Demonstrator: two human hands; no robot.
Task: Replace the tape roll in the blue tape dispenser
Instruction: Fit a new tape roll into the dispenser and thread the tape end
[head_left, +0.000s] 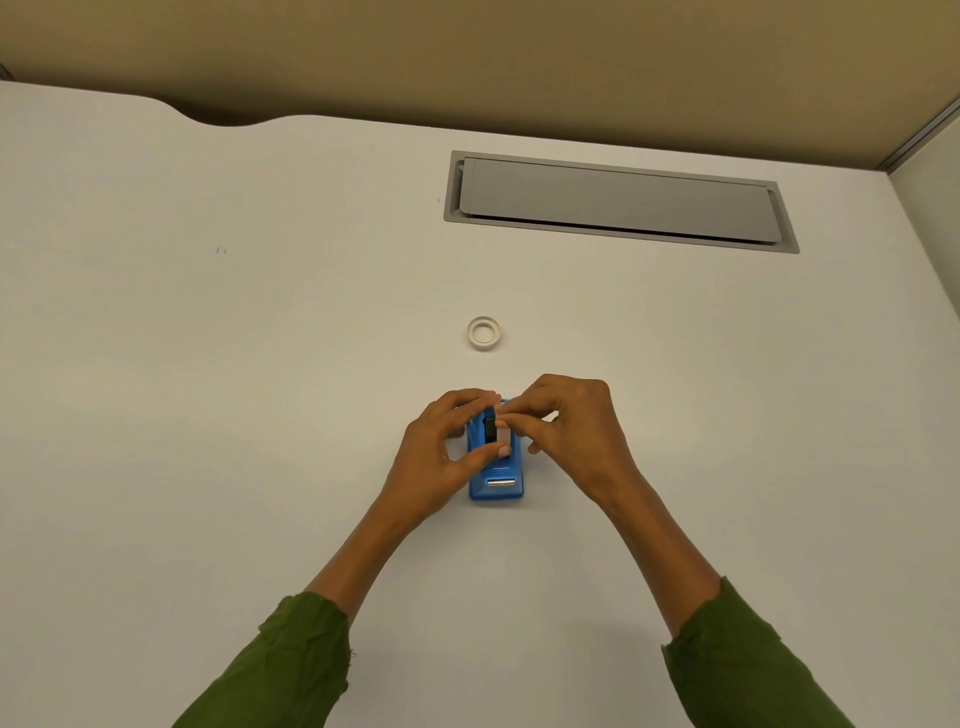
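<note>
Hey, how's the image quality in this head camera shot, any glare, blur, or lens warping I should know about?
Head view: lighting is soft and even, with faint shadows under the left hand and right hand; no glare on the white desk; wide-angle bending curves the desk's far edge and skews the grey cable hatch; the blue tape dispenser and the tape roll look slightly soft.

2 green sleeves (291, 670), cuffs seemingly frayed; hands bare.

The white tabletop (208, 364) carries a blue tape dispenser (496, 480), a tape roll (484, 333) lying flat beyond it, and a grey cable hatch (618, 200).
</note>
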